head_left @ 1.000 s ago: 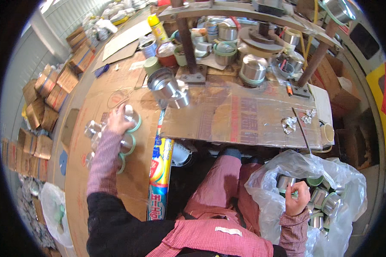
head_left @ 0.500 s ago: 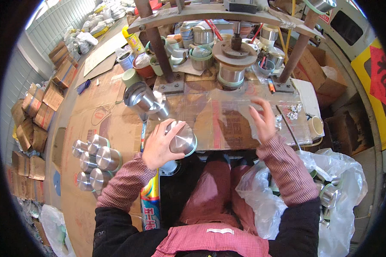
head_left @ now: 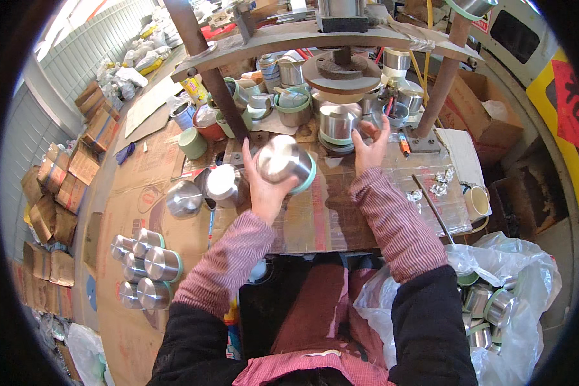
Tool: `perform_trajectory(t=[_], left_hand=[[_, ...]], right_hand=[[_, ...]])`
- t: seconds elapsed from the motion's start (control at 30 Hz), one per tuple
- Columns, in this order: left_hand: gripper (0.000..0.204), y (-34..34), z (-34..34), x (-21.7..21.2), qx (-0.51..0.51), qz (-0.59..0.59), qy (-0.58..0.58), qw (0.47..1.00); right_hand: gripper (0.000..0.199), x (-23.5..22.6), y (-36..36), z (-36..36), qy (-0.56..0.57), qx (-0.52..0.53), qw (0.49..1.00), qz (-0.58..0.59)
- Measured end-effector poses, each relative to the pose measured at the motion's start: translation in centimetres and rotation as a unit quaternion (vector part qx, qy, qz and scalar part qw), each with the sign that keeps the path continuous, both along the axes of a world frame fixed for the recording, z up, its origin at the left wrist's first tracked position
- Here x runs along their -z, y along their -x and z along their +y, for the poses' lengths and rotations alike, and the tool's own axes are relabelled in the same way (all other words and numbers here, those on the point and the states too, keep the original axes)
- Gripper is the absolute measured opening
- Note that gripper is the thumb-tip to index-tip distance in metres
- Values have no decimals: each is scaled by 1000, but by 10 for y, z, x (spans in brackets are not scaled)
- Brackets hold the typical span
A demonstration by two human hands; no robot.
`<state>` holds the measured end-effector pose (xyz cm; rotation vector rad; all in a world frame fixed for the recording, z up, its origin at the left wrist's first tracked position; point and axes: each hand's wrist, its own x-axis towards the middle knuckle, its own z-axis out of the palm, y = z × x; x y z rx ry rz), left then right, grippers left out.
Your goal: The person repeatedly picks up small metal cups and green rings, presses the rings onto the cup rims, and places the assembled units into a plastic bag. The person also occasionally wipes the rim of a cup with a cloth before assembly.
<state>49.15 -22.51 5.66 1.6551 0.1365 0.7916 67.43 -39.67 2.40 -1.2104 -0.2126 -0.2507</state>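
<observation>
A steel bowl with a green rim [head_left: 285, 162] was held in the left hand [head_left: 262, 186], gripped from beneath with the fingers curled about its side, above the cardboard-covered surface [head_left: 341, 219]. The right hand [head_left: 370, 141] was spread, its fingertips laid against a steel cup [head_left: 338, 122] seated under the round plate of the press [head_left: 341, 69]; whether that cup was actually gripped could not be told, the view being bent there. Two loose steel cups [head_left: 206, 190] were seen lying on the surface just beside the left wrist. Further left, a cluster of finished cups [head_left: 145, 267] was ranged on the cardboard. On the right, more cups were kept in a clear plastic bag [head_left: 527, 302], near the right elbow.
</observation>
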Motion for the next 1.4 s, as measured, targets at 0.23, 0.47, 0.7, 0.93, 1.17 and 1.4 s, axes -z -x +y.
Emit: perform_trajectory(t=[0.23, 0.47, 0.7, 0.93, 1.17, 1.4], left_hand=[[127, -92, -14, 12, -55, -76, 129, 987], [124, -80, -8, 12, -117, -25, 94, 988], [121, -90, 0, 12, -93, -26, 151, 984], [117, -76, -1, 20, -124, -86, 147, 977], [114, -65, 10, 1, -174, -117, 147, 967], [136, -150, -32, 22, 4, -35, 51, 998]], right_hand=[[128, 5, -24, -5, 361, 66, 922, -121], [105, -22, -37, 41, 263, 22, 958, -110], [104, -15, -32, 34, 412, 28, 890, -191], [114, -34, -29, 56, 619, -2, 769, -156], [106, -28, 35, 15, 439, 59, 838, -318], [105, -40, 145, -110, 374, -61, 886, -268]])
